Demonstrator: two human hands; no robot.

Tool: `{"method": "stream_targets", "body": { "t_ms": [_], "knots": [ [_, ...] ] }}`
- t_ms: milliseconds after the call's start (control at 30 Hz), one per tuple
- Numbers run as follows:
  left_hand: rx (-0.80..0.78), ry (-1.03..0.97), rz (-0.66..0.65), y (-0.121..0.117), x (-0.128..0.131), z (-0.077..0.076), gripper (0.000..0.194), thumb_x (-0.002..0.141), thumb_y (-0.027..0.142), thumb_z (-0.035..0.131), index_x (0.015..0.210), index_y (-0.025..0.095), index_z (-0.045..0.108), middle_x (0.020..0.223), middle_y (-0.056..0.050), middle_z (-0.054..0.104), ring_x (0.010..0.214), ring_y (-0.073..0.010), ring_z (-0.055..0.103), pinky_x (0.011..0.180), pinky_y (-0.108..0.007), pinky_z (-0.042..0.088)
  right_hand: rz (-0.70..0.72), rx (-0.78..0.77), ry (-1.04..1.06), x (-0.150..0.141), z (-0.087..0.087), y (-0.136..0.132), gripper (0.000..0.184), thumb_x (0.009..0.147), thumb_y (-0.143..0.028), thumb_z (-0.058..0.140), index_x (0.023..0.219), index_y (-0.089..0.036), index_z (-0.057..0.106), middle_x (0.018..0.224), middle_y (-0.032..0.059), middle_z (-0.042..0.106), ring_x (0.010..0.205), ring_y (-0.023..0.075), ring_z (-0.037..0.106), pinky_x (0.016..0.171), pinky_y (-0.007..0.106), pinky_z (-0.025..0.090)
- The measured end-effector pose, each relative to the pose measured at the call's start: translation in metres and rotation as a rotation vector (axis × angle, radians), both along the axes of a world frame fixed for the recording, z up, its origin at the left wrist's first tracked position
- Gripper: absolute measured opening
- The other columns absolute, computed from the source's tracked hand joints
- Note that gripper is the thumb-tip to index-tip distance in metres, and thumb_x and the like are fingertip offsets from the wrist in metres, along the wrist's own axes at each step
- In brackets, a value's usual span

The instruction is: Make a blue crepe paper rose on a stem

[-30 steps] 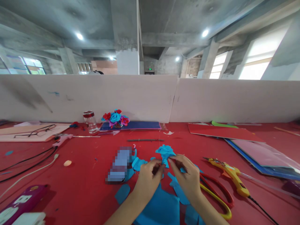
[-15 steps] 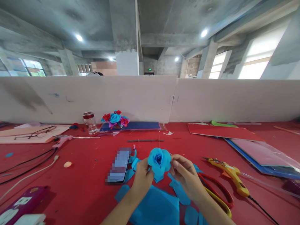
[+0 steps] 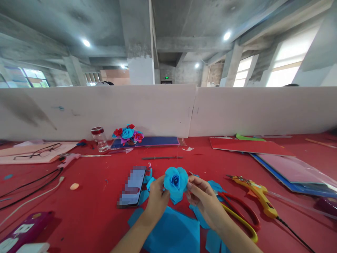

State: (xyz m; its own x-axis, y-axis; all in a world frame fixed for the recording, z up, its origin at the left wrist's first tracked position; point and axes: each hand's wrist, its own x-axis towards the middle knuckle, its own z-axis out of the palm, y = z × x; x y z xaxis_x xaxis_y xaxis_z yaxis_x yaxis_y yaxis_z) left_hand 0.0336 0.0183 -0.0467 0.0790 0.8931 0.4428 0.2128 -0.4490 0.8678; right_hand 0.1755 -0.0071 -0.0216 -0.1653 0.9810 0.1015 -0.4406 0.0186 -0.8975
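Note:
A blue paper rose (image 3: 175, 180) is held up over the red table (image 3: 94, 196), its open face turned toward me. My left hand (image 3: 157, 199) pinches its left side and my right hand (image 3: 201, 199) pinches its right side. Under my wrists lie a sheet of blue paper (image 3: 173, 233) and several cut blue scraps. A phone (image 3: 132, 186) lies flat just left of my left hand.
Red-and-yellow scissors (image 3: 240, 216) and a yellow glue gun (image 3: 259, 195) lie to the right. Coloured sheets (image 3: 286, 165) are stacked far right. A small bouquet of paper flowers (image 3: 128, 134), a jar (image 3: 98, 138), glasses (image 3: 37, 151), cables and a power strip (image 3: 23, 232) are on the left.
The rose was turned from pointing away, above the fingertips, to facing me, and both hands shifted slightly left with it.

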Motion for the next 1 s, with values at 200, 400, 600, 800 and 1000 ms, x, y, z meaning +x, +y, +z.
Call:
{"method": "stream_targets", "body": {
  "t_ms": [200, 400, 600, 800, 1000],
  "knots": [
    [0.089, 0.018, 0.014, 0.0035, 0.0004, -0.0051, 0.014, 0.067, 0.009, 0.043, 0.056, 0.016, 0.044, 0.053, 0.005, 0.043, 0.051, -0.0084, 0.034, 0.048, -0.017, 0.031, -0.037, -0.022, 0.003, -0.0019, 0.0015, -0.001, 0.024, 0.061, -0.036, 0.073, 0.066, -0.017, 0.058, 0.048, -0.0069, 0.045, 0.04, 0.0035, 0.033, 0.037, 0.017, 0.025],
    [0.114, 0.018, -0.003, 0.0046, -0.0006, -0.0079, 0.014, 0.067, 0.008, 0.043, 0.056, 0.016, 0.043, 0.053, 0.005, 0.042, 0.05, -0.0077, 0.033, 0.048, -0.017, 0.031, -0.019, -0.063, 0.068, -0.001, 0.0019, -0.0002, 0.022, 0.06, -0.033, 0.075, 0.065, -0.017, 0.059, 0.049, -0.0066, 0.044, 0.041, 0.0034, 0.033, 0.038, 0.017, 0.023],
    [0.103, 0.012, 0.005, 0.0043, -0.001, -0.0089, 0.016, 0.071, 0.01, 0.044, 0.056, 0.016, 0.043, 0.053, 0.005, 0.041, 0.051, -0.0078, 0.034, 0.049, -0.017, 0.031, 0.045, -0.083, 0.121, 0.0011, 0.0013, -0.0003, 0.018, 0.066, -0.033, 0.069, 0.066, -0.017, 0.06, 0.052, -0.004, 0.049, 0.045, 0.0053, 0.038, 0.041, 0.017, 0.027],
    [0.13, -0.007, -0.029, 0.0059, -0.0038, -0.0067, 0.015, 0.069, 0.008, 0.047, 0.056, 0.016, 0.044, 0.053, 0.005, 0.044, 0.051, -0.0075, 0.036, 0.049, -0.017, 0.032, 0.013, 0.002, 0.012, 0.0005, 0.0011, -0.0007, 0.022, 0.067, -0.038, 0.068, 0.065, -0.017, 0.059, 0.051, -0.0058, 0.045, 0.043, 0.0045, 0.034, 0.041, 0.018, 0.025],
    [0.103, -0.051, -0.037, 0.0078, -0.0049, -0.0082, 0.014, 0.067, 0.008, 0.047, 0.056, 0.016, 0.043, 0.054, 0.005, 0.041, 0.052, -0.0077, 0.034, 0.048, -0.017, 0.032, -0.062, 0.018, -0.095, 0.0003, 0.0028, 0.0006, 0.024, 0.065, -0.038, 0.07, 0.064, -0.016, 0.059, 0.052, -0.006, 0.044, 0.044, 0.0039, 0.03, 0.042, 0.019, 0.021]
  ]
}}
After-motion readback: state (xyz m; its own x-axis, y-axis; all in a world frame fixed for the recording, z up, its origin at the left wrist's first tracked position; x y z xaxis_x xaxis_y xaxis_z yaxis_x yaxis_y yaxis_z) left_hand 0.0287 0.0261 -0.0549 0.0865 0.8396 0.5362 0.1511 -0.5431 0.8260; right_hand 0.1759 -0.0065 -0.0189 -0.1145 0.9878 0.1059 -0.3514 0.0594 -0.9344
